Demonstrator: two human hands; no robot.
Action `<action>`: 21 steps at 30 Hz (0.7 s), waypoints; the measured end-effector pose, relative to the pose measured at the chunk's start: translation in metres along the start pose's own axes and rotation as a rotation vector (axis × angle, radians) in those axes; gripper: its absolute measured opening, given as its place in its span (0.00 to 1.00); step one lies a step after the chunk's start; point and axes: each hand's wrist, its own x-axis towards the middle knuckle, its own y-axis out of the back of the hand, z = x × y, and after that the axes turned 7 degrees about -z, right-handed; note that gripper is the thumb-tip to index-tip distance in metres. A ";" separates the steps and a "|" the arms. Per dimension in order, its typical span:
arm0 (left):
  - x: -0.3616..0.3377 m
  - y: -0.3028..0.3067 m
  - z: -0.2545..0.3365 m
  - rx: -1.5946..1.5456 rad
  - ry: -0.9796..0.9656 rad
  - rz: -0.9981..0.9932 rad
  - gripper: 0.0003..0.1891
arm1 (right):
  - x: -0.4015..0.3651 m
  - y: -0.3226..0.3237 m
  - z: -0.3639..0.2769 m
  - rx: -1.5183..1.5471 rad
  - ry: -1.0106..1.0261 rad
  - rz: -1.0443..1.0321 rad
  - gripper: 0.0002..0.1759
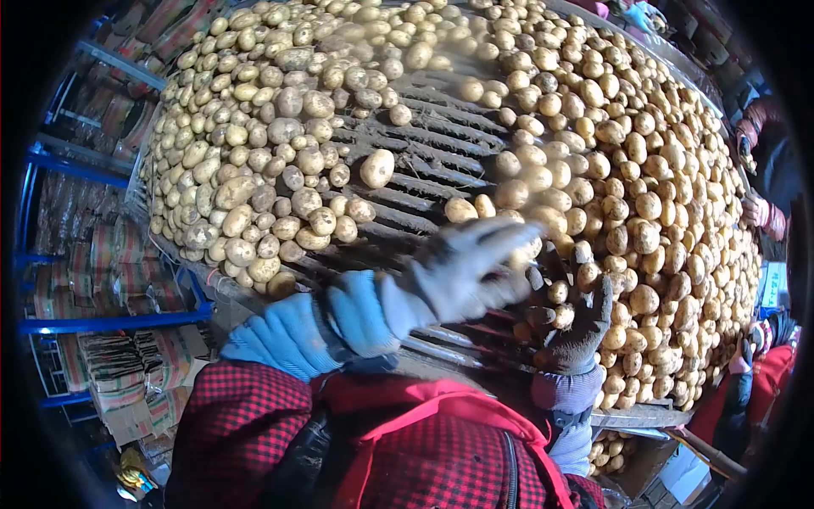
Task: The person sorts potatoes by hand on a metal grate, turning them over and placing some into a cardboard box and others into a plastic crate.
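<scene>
Blurred by motion, my left hand [475,263] in a pale glove reaches rightward from a light blue sleeve, low over the slatted surface. Its fingers look stretched out and apart, close to potatoes [512,195] beside the bare slats. My right hand [572,310], in a dark, soiled glove, is just right of it at the near edge of the right-hand heap. Its fingers curl around a few small potatoes [558,293] lying in the hand. A larger single potato [377,169] lies on the slats [424,182] ahead of my left hand.
Potato heaps lie left [237,191] and right [670,254], meeting at the far side. Blue metal frames [110,326] and stacked striped sacks [114,386] stand at left. Parts of other people, including a sleeve [767,216], show at the right edge. A wooden edge [640,416] borders the near right.
</scene>
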 end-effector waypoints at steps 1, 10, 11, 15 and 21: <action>0.000 -0.002 0.005 0.155 -0.047 -0.061 0.36 | 0.001 -0.009 0.003 -0.053 0.040 0.084 0.37; -0.138 0.069 -0.072 0.903 0.713 0.110 0.44 | 0.003 0.008 -0.006 0.168 0.026 0.036 0.35; -0.138 0.054 -0.072 1.036 0.800 0.004 0.45 | 0.004 0.008 -0.007 0.132 0.012 0.009 0.35; -0.106 0.022 -0.067 0.873 0.640 -0.068 0.43 | 0.004 0.004 -0.005 0.007 0.052 0.073 0.35; -0.059 -0.034 -0.009 0.387 0.022 -0.258 0.36 | 0.004 -0.006 -0.004 -0.144 0.128 0.133 0.37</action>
